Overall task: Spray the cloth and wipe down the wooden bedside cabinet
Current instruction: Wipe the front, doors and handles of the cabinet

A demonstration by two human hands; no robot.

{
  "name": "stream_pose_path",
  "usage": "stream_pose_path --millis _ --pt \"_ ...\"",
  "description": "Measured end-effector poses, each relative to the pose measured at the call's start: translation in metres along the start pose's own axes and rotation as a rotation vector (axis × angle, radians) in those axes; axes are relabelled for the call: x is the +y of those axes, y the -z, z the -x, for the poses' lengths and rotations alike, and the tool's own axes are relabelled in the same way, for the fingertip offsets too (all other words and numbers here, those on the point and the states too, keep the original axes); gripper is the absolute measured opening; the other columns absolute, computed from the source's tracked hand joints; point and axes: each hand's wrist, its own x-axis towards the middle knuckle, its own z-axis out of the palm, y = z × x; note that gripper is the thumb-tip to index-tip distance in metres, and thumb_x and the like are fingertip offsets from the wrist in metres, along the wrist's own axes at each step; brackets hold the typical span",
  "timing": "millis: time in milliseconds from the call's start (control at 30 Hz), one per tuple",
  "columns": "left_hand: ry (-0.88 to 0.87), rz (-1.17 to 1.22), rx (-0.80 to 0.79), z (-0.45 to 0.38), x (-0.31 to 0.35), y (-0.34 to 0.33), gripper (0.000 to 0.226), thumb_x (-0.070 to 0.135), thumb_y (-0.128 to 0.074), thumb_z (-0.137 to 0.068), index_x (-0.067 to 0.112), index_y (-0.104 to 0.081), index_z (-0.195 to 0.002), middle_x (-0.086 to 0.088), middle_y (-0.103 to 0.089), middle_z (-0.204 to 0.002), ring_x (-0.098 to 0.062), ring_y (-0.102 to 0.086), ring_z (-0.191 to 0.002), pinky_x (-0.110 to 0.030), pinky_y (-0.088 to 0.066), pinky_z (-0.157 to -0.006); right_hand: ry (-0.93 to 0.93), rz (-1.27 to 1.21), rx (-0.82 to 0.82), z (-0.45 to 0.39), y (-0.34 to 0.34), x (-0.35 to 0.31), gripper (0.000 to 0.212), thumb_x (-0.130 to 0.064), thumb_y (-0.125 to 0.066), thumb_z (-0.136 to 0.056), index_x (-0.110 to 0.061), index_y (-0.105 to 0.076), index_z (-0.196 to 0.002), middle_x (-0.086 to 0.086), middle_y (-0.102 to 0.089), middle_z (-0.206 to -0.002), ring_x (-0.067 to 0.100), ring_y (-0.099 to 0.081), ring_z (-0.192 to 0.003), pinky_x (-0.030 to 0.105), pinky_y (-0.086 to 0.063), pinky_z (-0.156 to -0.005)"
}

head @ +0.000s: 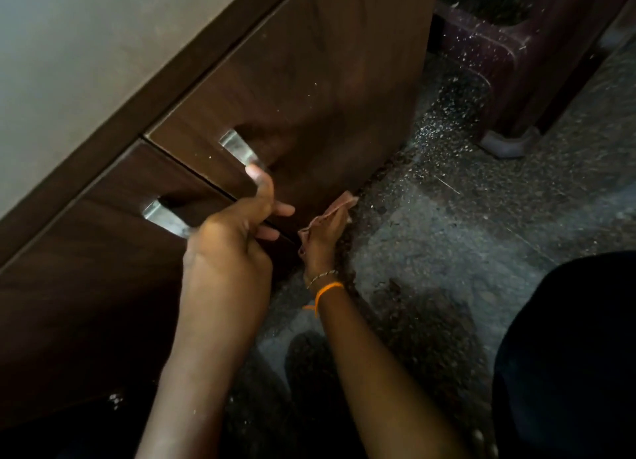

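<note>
Dark wood cabinet [309, 79]: I judge wiping underway. My right hand [323, 233] presses the pink cloth [339, 205] to the cabinet's bottom edge by the floor [447, 234]; left hand [237, 224] curled, apparently empty, near a handle [165, 216]. Next: sweep along that edge.

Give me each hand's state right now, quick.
Left hand: fingers curled against the cabinet front near a metal handle; nothing visibly held.
Right hand: closed on the pink cloth, low at the cabinet's base.
</note>
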Motion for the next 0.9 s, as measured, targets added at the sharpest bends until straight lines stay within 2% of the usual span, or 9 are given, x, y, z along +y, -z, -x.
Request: stream_pose_path --millis 67,133,267,367,433,533,600,767,900 --pt "0.023 0.003 0.008 0.002 0.003 -0.001 0.077 -0.005 -0.028 -0.075 0.056 -0.043 -0.119 0.024 -0.065 -0.093 -0.012 -0.062 -0.079 -0.028 -0.05 -0.075 0.004 -0.105 0.029 0.023 0.001 0.007 0.061 -0.005 -0.045 -0.083 -0.003 -0.027 -0.142 0.018 -0.024 -0.149 0.018 -0.03 -0.13 0.019 -0.025 -0.106" --pt "0.03 0.013 0.013 0.004 0.003 -0.002 0.08 -0.008 -0.028 -0.075 0.06 -0.038 -0.116 0.021 -0.066 -0.093 -0.014 -0.062 -0.078 -0.025 -0.048 -0.073 0.061 -0.262 0.118 0.022 0.007 0.003 0.05 -0.008 -0.039 -0.085 -0.003 -0.04 -0.135 0.018 -0.039 -0.141 0.021 -0.041 -0.126 0.025 -0.033 -0.108" --pt "0.035 0.075 0.008 0.006 -0.004 -0.004 0.08 0.007 -0.024 -0.065 0.056 -0.038 -0.126 0.02 -0.066 -0.087 -0.016 -0.061 -0.074 -0.023 -0.046 -0.069 0.227 -0.429 0.126 0.014 0.024 -0.065 0.053 0.019 -0.032 -0.085 -0.001 -0.037 -0.134 0.006 -0.04 -0.137 -0.005 -0.057 -0.101 0.005 -0.045 -0.079" --pt "0.019 0.079 -0.026 0.005 -0.004 -0.004 0.084 0.008 -0.02 -0.061 0.044 -0.04 -0.134 0.022 -0.065 -0.087 -0.015 -0.061 -0.074 -0.021 -0.044 -0.068 0.459 -0.488 0.111 0.026 0.032 -0.123 0.052 0.006 -0.041 -0.074 -0.006 -0.047 -0.125 0.006 -0.049 -0.123 -0.001 -0.054 -0.106 0.013 -0.04 -0.095" --pt "-0.001 0.068 -0.043 0.003 -0.002 -0.004 0.081 0.005 -0.021 -0.065 0.041 -0.04 -0.136 0.022 -0.065 -0.088 -0.015 -0.061 -0.074 -0.019 -0.042 -0.067 0.645 -0.418 0.066 0.035 0.033 -0.147 0.055 0.003 -0.042 -0.069 0.002 -0.049 -0.123 0.01 -0.047 -0.118 0.005 -0.051 -0.11 0.015 -0.038 -0.099" --pt "0.018 0.069 -0.061 0.001 0.0 -0.002 0.077 -0.005 -0.025 -0.075 0.039 -0.042 -0.135 0.022 -0.064 -0.087 -0.013 -0.058 -0.072 -0.02 -0.041 -0.067 0.9 -0.183 0.033 0.043 0.028 -0.156 0.054 0.013 -0.043 -0.066 0.009 -0.054 -0.119 0.02 -0.044 -0.12 0.031 -0.044 -0.121 0.035 -0.036 -0.109" --pt "0.031 0.067 -0.064 0.0 0.0 -0.001 0.072 0.003 -0.026 -0.074 0.04 -0.044 -0.133 0.021 -0.065 -0.085 -0.011 -0.057 -0.07 -0.02 -0.041 -0.066 1.008 -0.073 0.043 0.045 0.025 -0.15 0.048 0.016 -0.043 -0.066 0.008 -0.06 -0.111 0.022 -0.047 -0.12 0.031 -0.045 -0.118 0.039 -0.037 -0.107" --pt "0.042 0.059 -0.033 0.0 0.004 0.001 0.069 0.011 -0.028 -0.069 0.047 -0.049 -0.124 0.005 -0.07 -0.094 -0.022 -0.063 -0.085 -0.039 -0.053 -0.079 1.03 0.209 -0.018 0.029 0.025 -0.09 0.026 0.004 -0.051 -0.073 -0.004 -0.059 -0.095 0.002 -0.044 -0.115 0.024 -0.043 -0.107 0.032 -0.038 -0.093" --pt "0.065 0.021 -0.013 0.003 0.011 0.001 0.072 -0.003 -0.031 -0.076 0.044 -0.049 -0.127 0.013 -0.069 -0.087 -0.023 -0.062 -0.083 -0.045 -0.053 -0.079 0.863 0.348 -0.073 -0.001 0.034 -0.031 0.02 -0.009 -0.043 -0.075 -0.013 -0.048 -0.094 0.01 -0.044 -0.111 0.027 -0.043 -0.104 0.034 -0.036 -0.092"
